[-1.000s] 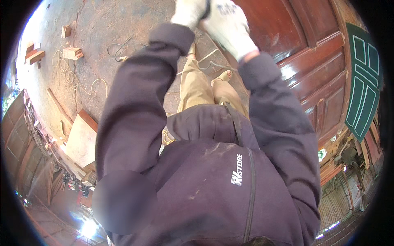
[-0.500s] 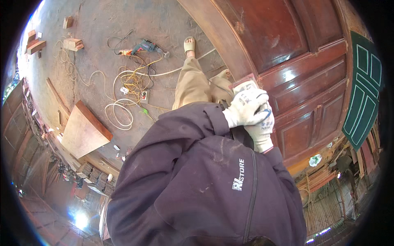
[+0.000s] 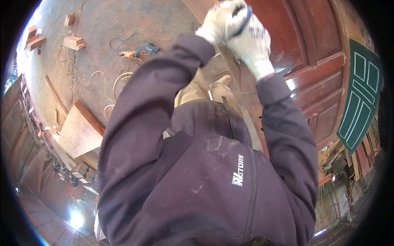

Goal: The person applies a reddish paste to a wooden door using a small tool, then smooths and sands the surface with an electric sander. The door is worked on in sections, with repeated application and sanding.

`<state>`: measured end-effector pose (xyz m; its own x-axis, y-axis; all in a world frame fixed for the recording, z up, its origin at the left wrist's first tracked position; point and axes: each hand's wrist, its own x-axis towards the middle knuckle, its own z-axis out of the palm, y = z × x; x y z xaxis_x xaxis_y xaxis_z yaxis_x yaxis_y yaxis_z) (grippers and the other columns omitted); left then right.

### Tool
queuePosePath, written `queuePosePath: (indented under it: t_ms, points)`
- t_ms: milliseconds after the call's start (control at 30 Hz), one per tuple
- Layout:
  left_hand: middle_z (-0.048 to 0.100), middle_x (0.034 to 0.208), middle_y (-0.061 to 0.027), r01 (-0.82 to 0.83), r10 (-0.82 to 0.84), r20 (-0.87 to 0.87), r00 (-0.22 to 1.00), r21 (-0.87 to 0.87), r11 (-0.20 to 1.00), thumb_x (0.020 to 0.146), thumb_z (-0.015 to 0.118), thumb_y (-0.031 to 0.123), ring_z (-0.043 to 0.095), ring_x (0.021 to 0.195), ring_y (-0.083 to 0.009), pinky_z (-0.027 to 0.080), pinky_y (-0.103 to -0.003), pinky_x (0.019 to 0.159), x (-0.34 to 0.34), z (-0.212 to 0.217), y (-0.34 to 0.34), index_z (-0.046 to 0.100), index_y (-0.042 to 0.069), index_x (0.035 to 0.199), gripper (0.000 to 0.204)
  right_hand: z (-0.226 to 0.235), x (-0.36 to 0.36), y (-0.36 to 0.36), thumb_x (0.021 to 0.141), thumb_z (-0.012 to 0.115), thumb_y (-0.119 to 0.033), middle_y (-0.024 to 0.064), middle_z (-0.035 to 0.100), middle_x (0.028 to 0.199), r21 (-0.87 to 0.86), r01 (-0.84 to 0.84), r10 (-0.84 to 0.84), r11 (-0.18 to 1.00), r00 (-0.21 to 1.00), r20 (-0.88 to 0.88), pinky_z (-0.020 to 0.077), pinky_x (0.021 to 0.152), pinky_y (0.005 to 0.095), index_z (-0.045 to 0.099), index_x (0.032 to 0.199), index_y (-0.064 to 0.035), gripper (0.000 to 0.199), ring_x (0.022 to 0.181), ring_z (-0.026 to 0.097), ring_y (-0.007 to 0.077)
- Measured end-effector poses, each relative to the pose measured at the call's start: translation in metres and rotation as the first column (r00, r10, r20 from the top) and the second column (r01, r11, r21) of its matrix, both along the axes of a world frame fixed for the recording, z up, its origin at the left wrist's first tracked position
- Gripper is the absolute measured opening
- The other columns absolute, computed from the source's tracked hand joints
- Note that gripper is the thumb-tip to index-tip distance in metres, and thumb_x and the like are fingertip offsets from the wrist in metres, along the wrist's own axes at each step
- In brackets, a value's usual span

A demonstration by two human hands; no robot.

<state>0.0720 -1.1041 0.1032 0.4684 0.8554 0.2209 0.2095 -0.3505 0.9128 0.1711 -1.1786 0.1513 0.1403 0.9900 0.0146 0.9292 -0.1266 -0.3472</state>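
Note:
Both my hands wear white work gloves and are raised together at the top of the view, pressed against a large red-brown panelled wooden door [image 3: 312, 53]. My left hand [image 3: 216, 23] and my right hand [image 3: 255, 43] are clasped around a small thing [image 3: 245, 18] of which only a narrow blue edge shows between the gloves. The rest of it is hidden. My dark purple sleeves and jacket fill the lower middle of the view. Below the hands I see my tan trouser leg and a sandalled foot [image 3: 223, 80] on the dusty floor.
A power drill [image 3: 147, 48] and loops of cable [image 3: 123, 78] lie on the dirt floor at upper left. Wood blocks [image 3: 74, 42] lie farther left. A flat wooden board [image 3: 80, 131] leans at the left. A green panelled door [image 3: 361, 94] stands at the right.
My clasped hands have swung from near my chest back up along the door to the top of the view. A second ago they were up there too.

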Motion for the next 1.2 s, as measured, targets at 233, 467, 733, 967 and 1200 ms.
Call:
queuePosePath:
  t_ms: [233, 467, 733, 967, 1200]
  points:
    - [0.066, 0.086, -0.0220, 0.056, -0.039, 0.119, 0.992, -0.145, 0.988, 0.098, 0.053, 0.024, 0.064, 0.081, -0.0408, 0.051, -0.044, 0.074, 0.026, 0.019, -0.025, 0.062, 0.005, 0.093, 0.022, 0.005, 0.016, -0.023, 0.087, 0.064, -0.035, 0.0202, 0.067, 0.104, -0.043, 0.062, -0.061, 0.997, 0.998, 0.014, 0.0545, 0.085, 0.0460, 0.058, 0.116, -0.0034, 0.043, 0.096, 0.068, 0.0359]
    - [0.066, 0.087, -0.0159, 0.153, -0.153, 0.015, 0.988, -0.173, 0.973, 0.090, 0.057, 0.020, 0.065, 0.085, -0.0365, 0.052, -0.042, 0.078, 0.060, 0.018, -0.204, 0.064, 0.007, 0.094, 0.015, 0.022, 0.045, -0.203, 0.084, 0.071, -0.034, 0.0203, 0.065, 0.109, -0.232, 0.187, -0.201, 0.954, 0.979, -0.035, 0.0529, 0.086, 0.0444, 0.054, 0.124, -0.0037, 0.053, 0.104, 0.065, 0.0372]
    - [0.060, 0.082, -0.0097, 0.179, -0.168, 0.100, 0.981, -0.117, 0.977, 0.082, 0.062, 0.027, 0.059, 0.084, -0.0346, 0.046, -0.048, 0.077, 0.114, 0.008, -0.364, 0.061, 0.013, 0.087, 0.015, 0.007, 0.091, -0.386, 0.073, 0.082, -0.034, 0.0212, 0.062, 0.112, -0.320, 0.301, -0.351, 0.898, 0.930, -0.110, 0.0515, 0.090, 0.0450, 0.054, 0.124, 0.0013, 0.068, 0.106, 0.063, 0.0384]
    - [0.064, 0.080, -0.0143, 0.157, -0.148, 0.073, 0.986, -0.142, 0.977, 0.081, 0.060, 0.021, 0.062, 0.080, -0.0377, 0.049, -0.049, 0.074, 0.104, 0.006, -0.276, 0.062, 0.010, 0.088, 0.013, 0.008, 0.088, -0.292, 0.074, 0.081, -0.031, 0.0214, 0.064, 0.115, -0.089, 0.196, -0.203, 0.976, 0.977, -0.066, 0.0529, 0.091, 0.0443, 0.054, 0.127, 0.0017, 0.068, 0.105, 0.064, 0.0382]
    - [0.069, 0.088, -0.0169, 0.109, -0.106, 0.024, 0.994, -0.185, 0.977, 0.093, 0.055, 0.023, 0.067, 0.087, -0.0383, 0.053, -0.047, 0.078, 0.087, 0.003, -0.156, 0.062, 0.011, 0.098, 0.015, 0.000, 0.078, -0.170, 0.078, 0.071, -0.027, 0.0154, 0.067, 0.108, 0.070, 0.143, -0.137, 0.987, 0.987, -0.084, 0.0543, 0.086, 0.0425, 0.057, 0.123, -0.0048, 0.052, 0.100, 0.066, 0.0331]
